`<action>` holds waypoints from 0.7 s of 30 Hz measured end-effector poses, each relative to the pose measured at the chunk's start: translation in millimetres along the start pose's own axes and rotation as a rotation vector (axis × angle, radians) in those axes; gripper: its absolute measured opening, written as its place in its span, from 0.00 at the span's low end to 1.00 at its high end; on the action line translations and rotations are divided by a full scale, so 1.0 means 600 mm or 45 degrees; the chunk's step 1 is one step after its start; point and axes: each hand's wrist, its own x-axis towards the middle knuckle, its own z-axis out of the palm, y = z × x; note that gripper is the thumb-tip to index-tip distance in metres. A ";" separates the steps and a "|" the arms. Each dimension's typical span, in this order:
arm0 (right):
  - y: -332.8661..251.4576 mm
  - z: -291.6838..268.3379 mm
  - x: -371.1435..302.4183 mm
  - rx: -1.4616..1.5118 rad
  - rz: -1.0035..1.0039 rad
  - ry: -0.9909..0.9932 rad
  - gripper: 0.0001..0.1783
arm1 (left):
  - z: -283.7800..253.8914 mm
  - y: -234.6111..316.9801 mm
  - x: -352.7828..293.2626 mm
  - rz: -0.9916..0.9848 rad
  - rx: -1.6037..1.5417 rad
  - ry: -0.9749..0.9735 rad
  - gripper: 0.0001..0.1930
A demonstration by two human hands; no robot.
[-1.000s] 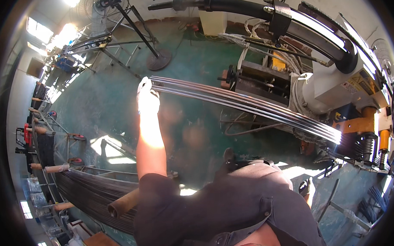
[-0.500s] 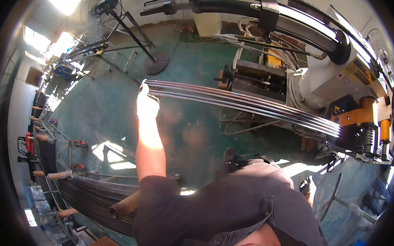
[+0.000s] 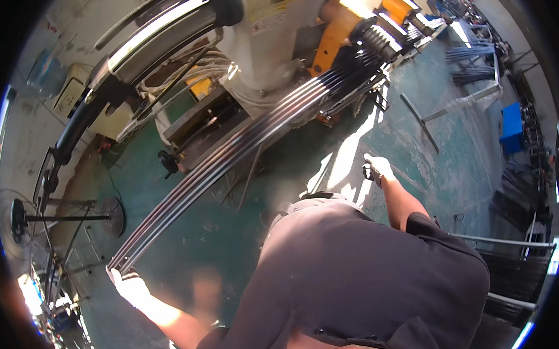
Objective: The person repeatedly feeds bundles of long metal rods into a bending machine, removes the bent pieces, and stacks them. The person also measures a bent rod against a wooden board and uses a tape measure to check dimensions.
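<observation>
Green floor (image 3: 178,273), sunlit in patches, lies beneath metal rods (image 3: 244,140).

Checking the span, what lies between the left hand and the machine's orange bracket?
In the head view, several metal rods span that stretch, running from the left hand up close to the orange bracket; green floor shows beneath part of them.

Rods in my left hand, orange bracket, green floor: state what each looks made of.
Rods: metal, probably bare steel, as bright glints run along them; the brownish tint on some may be rust or reflection. Orange bracket: probably painted metal, its flat face fairly evenly coloured. Green floor: perhaps coated concrete, worn, with pale scuffs; the base is hidden.
</observation>
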 end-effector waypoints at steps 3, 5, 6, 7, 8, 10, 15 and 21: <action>0.005 -0.004 -0.025 -0.091 0.008 0.160 0.17 | 0.133 -0.024 0.008 0.113 -0.022 0.175 0.23; 0.002 -0.009 -0.009 -0.115 0.055 0.066 0.16 | 0.149 -0.018 -0.012 0.145 -0.043 0.128 0.23; -0.003 0.000 0.000 -0.170 0.037 0.074 0.14 | 0.089 -0.001 -0.008 0.064 -0.110 -0.116 0.23; -0.006 0.003 0.000 -0.174 -0.008 0.043 0.13 | 0.075 -0.006 -0.008 0.026 -0.282 -0.265 0.23; -0.011 0.001 0.016 -0.141 -0.007 0.001 0.13 | 0.066 -0.009 -0.011 -0.030 -0.450 -0.407 0.22; -0.028 0.010 0.043 -0.150 -0.019 -0.056 0.13 | 0.044 -0.040 -0.040 0.128 0.603 0.459 0.22; -0.111 0.015 0.074 -0.369 -0.058 -0.088 0.17 | 0.170 -0.182 -0.053 0.124 -0.521 0.647 0.23; -0.134 -0.074 0.367 -0.644 0.145 -0.176 0.20 | 0.288 -0.477 -0.039 -0.667 -3.181 0.575 0.22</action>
